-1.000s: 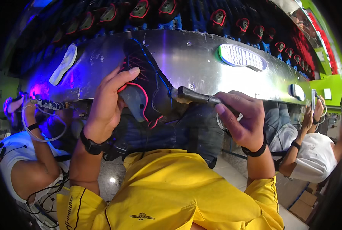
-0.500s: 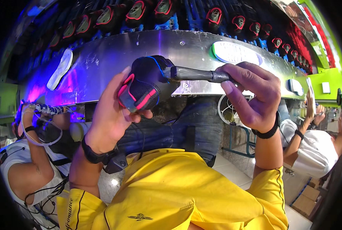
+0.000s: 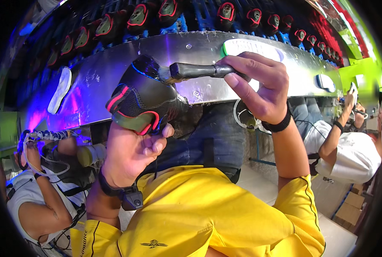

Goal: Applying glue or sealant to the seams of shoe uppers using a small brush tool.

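Standing close by, noting the hands. Left forearm is slanting up from the lower left, a black strap point(image 3: 109, 185) and a small dark box point(image 3: 132, 198) sitting at its wrist. The left hand point(image 3: 128, 147) is supporting a black shoe point(image 3: 150, 96) from below, its palm turning upward; its fingers point(image 3: 156, 145) are bending inward against the shoe's underside, gripping it, the thumb hiding from view. The shoe is lying tilted in that grip, at the near edge of the metal tabletop point(image 3: 199, 93), its grey, red-rimmed panel facing the wearer; whether it is resting on the metal I cannot tell.

Right forearm is standing steeper, a black wristband point(image 3: 280, 123) circling it, the wrist bending toward the left. The right hand point(image 3: 263, 88) is pinching the rear of a dark-handled brush point(image 3: 195, 70) between thumb and forefinger, the other fingers folding in behind. The brush is pointing left, nearly level, its bristles point(image 3: 167, 76) touching the shoe beside a blue line.

Beyond, one white sole point(image 3: 59, 91) is lying at the tabletop's left, another pale sole point(image 3: 238, 46) is lying behind the right hand, and a row of dark shoes with red rims point(image 3: 137, 16) is lining the far side
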`<action>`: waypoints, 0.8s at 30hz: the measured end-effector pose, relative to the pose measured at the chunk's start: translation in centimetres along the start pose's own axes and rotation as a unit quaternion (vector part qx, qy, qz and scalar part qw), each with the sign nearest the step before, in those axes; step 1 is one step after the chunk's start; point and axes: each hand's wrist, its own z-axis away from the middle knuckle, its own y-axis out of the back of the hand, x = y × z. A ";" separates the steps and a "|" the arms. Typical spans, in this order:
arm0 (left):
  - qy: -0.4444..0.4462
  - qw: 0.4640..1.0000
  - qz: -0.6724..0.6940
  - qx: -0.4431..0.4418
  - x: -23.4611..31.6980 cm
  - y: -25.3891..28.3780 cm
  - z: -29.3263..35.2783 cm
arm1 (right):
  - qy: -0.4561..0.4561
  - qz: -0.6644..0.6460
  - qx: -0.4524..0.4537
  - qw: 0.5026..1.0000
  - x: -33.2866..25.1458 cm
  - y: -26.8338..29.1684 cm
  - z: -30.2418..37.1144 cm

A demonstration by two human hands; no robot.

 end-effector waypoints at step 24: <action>-0.049 0.997 0.025 -0.056 -0.7 3.5 -3.9 | -0.342 -0.145 -0.031 0.928 1.5 -3.6 5.2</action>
